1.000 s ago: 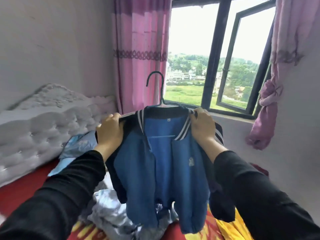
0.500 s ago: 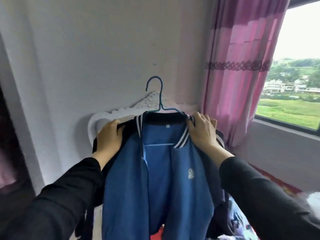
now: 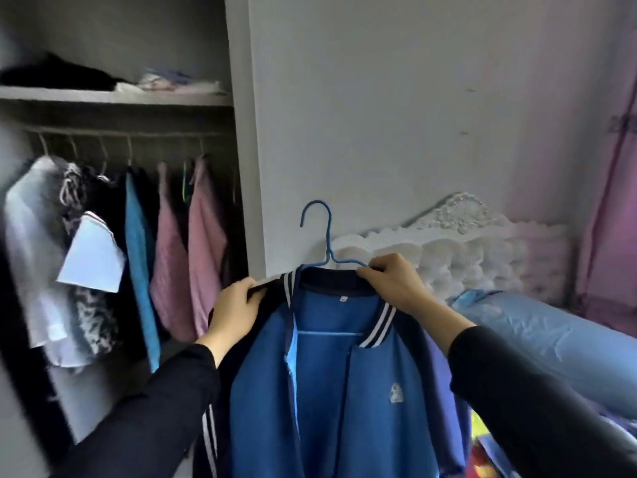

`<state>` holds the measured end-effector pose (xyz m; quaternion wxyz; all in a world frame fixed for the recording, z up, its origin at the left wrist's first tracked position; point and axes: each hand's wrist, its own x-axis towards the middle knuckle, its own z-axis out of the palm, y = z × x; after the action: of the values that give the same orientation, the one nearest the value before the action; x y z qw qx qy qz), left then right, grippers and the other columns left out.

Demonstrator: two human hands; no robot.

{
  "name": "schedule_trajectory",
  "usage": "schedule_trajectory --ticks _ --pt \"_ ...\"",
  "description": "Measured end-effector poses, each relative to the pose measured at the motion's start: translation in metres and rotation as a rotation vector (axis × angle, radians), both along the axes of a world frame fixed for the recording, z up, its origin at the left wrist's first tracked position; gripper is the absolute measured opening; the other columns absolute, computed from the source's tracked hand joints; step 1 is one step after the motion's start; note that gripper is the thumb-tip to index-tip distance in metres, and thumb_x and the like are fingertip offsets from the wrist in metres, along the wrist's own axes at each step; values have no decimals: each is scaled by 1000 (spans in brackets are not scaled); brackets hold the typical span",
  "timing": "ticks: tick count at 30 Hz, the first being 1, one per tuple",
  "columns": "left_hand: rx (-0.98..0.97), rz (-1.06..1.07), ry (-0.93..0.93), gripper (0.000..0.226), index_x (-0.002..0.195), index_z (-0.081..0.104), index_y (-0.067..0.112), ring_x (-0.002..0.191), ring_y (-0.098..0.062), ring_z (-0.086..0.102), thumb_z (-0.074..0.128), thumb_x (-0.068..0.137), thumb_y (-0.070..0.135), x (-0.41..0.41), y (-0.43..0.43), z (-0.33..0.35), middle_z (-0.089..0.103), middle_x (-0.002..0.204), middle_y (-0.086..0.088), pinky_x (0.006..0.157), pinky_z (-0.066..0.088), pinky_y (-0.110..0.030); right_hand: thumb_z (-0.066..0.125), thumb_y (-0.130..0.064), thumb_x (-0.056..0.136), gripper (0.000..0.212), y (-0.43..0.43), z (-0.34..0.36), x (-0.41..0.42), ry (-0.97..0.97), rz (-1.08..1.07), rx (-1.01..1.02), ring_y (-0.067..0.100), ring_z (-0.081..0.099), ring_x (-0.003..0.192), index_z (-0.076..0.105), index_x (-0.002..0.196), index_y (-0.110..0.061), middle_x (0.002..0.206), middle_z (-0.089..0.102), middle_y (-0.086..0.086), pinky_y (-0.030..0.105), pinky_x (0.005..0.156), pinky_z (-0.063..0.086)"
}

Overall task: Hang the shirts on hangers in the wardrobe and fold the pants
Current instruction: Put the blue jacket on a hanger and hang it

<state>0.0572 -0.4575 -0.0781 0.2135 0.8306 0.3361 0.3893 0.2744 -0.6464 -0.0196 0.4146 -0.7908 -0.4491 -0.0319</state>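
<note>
A blue jacket [image 3: 331, 391] with dark sleeves and a striped collar hangs on a blue wire hanger [image 3: 324, 232] in front of me. My left hand [image 3: 234, 308] grips the jacket's left shoulder. My right hand [image 3: 393, 281] pinches the hanger's right arm together with the collar. The hanger's hook points up, free of any rail. The open wardrobe [image 3: 241, 139] stands to the left, its rail [image 3: 120, 131] carrying several hung garments [image 3: 186, 257].
A shelf [image 3: 113, 96] above the rail holds folded clothes. The wardrobe's side panel stands right behind the hanger. To the right are a white tufted headboard [image 3: 465, 250], a blue bundle [image 3: 537, 343] on the bed and a pink curtain [image 3: 613, 236].
The view has swung left from the window and bed to the wardrobe. Both hands have kept hold of the jacket on its hanger and carried it along.
</note>
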Motion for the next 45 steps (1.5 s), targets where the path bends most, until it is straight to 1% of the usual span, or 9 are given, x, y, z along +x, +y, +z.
schedule_trajectory --ticks 6,10,13,18,22,25,34,38,45 --pt "-54 -39 89 26 120 60 10 115 -27 54 52 95 14 -7 73 8 61 120 -9 101 41 -40 60 -33 77 36 88 -14 -27 79 -74 43 15 39 47 44 50 -16 41 38 -8 25 48 30" --pt "-194 -44 285 59 153 19 16 148 -27 6 44 99 18 0 117 3 14 159 -14 120 11 -39 61 -32 76 38 138 -15 -29 100 -98 37 16 41 47 43 47 -17 41 40 -8 24 48 31" --pt "-276 -80 381 59 152 26 21 140 -26 32 40 95 9 3 155 7 29 155 -10 113 29 -33 63 -35 73 36 168 -14 -23 111 -129 -6 17 42 48 47 48 -14 43 42 -7 23 47 31" --pt "-258 -170 421 42 118 66 23 95 -19 64 40 89 6 11 212 19 70 103 0 75 48 -24 64 -36 70 33 222 -7 -11 87 -177 -33 16 44 49 51 49 -13 44 43 -6 24 47 31" --pt "-61 -131 590 51 138 50 21 140 -26 32 38 91 5 27 261 23 44 146 -7 108 33 -32 62 -36 67 30 263 8 -6 35 -208 -52 17 43 47 49 50 -15 46 43 -4 23 46 30" --pt "123 -49 714 57 148 32 17 149 -22 0 39 93 6 38 301 35 12 161 -7 120 11 -40 63 -34 65 33 285 19 -2 8 -236 -57 19 41 46 43 47 -15 45 41 -3 23 46 31" --pt "902 199 1091 56 150 25 17 148 -31 -9 39 95 20 64 402 78 10 160 -11 116 -10 -51 65 -29 62 32 320 23 -11 -19 -416 -67 20 38 46 44 44 -13 42 37 -4 26 47 29" --pt "922 318 1425 52 150 27 17 147 -33 -7 34 99 27 60 437 76 17 159 -9 113 -15 -56 63 -24 62 31 336 18 -26 -33 -524 -27 19 33 42 40 44 -14 41 33 -3 22 44 26" --pt "852 291 1380 46 144 39 23 147 -32 8 35 100 34 18 486 65 34 152 -8 113 -14 -59 56 -23 67 23 380 27 -65 -116 -689 61 21 43 44 57 57 -2 46 45 1 22 46 29"
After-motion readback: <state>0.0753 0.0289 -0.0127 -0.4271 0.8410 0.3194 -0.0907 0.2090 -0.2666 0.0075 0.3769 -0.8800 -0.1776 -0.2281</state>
